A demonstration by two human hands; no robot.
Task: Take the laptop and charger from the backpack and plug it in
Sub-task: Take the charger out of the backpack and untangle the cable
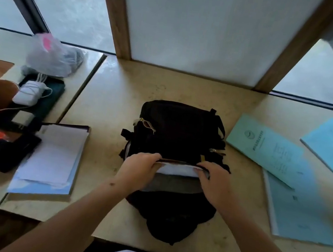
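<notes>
Laptop: lying half out of the open mouth of the black fabric backpack (179,127), a flat silver-grey slab (171,184) in the middle of the beige stone table (109,101), near edge pointing toward the body.
Handling: judging stiff and fairly heavy, smooth and likely slippery on the shell; gripping both side edges looking the safest bet, sliding it flat out toward the body rather than lifting by one corner.
Backpack: soft, sagging, lying flat; opening being held wide at the zip rim, pale lining showing inside.
Left hand (140,168): curling fingers over the left side of the rim, gripping it.
Right hand (214,179): pinching the rim on the right side, pulling it apart from the left.
Charger: not showing in the backpack; a white square power brick (29,93) with white cable sitting well apart on the left table, unclear whether that is the one.
Left of backpack: open lined notebook (51,159), clear plastic bag (50,55) farther back.
Right of backpack: pale blue paper booklets (268,147) lying flat, just beside the backpack.
</notes>
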